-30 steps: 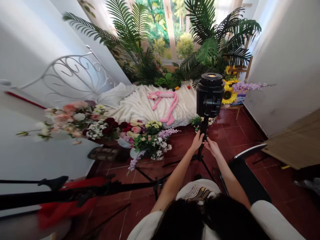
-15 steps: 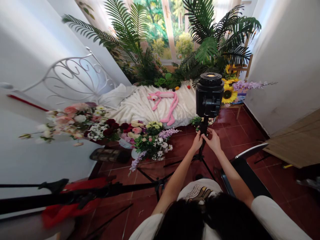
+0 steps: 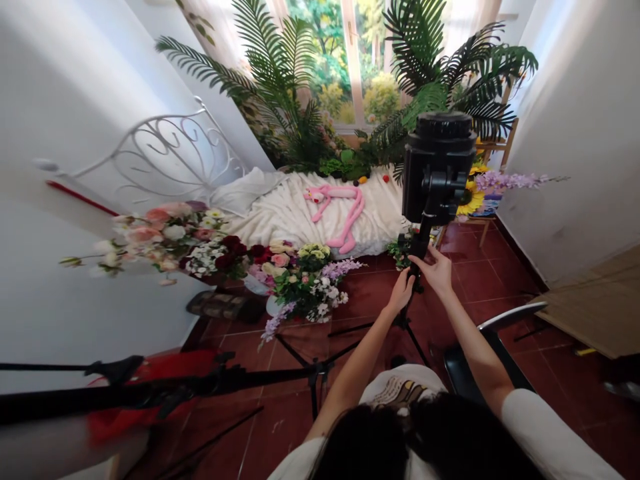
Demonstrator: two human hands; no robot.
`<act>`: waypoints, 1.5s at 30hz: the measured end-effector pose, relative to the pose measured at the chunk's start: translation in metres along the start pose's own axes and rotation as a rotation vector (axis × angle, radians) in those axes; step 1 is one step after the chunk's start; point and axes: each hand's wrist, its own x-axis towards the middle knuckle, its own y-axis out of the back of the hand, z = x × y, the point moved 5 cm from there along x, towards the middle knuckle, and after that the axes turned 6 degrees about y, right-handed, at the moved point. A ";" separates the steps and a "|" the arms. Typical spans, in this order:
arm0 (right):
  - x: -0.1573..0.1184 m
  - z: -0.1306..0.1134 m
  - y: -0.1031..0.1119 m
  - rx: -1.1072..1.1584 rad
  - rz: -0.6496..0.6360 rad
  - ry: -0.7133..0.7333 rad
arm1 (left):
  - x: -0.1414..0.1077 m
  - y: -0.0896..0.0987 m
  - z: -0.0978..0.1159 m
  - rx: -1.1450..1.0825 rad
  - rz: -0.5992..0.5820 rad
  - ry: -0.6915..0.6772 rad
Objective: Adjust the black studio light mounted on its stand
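Note:
A black studio light [image 3: 434,183] tops an upright black light stand [image 3: 424,235] in front of me. My left hand [image 3: 401,292] is closed round the stand's pole, low on the left side. A little higher and to the right, my right hand [image 3: 437,272] grips the same pole, its thumb across the front near a black clamp. The fingertips behind the pole are partly hidden. Below my hands, the stand's legs [image 3: 416,343] spread over the red tiles.
Bouquets [image 3: 307,283] stand left of the stand, before a bed with a white blanket [image 3: 280,217] and a pink plush toy [image 3: 350,207]. A black chair [image 3: 493,357] is close on the right. Another black stand [image 3: 240,379] reaches across the lower left.
The studio light has risen and looks larger and nearer, tilting slightly right. My right hand has moved up and right along the pole; my left hand sits slightly lower. The view has shifted slightly left.

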 end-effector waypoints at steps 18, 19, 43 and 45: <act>-0.050 0.029 0.032 -0.207 -0.102 -0.139 | 0.003 -0.007 -0.015 -0.016 0.184 0.037; -0.061 0.043 0.034 -0.229 -0.136 -0.199 | 0.003 -0.007 -0.015 -0.011 0.185 0.041; -0.129 0.086 -0.103 1.170 -0.137 -1.129 | -0.044 0.095 -0.015 -0.075 0.368 0.078; -0.132 0.080 -0.134 1.126 -0.262 -1.183 | -0.064 0.134 -0.026 -0.053 0.500 0.102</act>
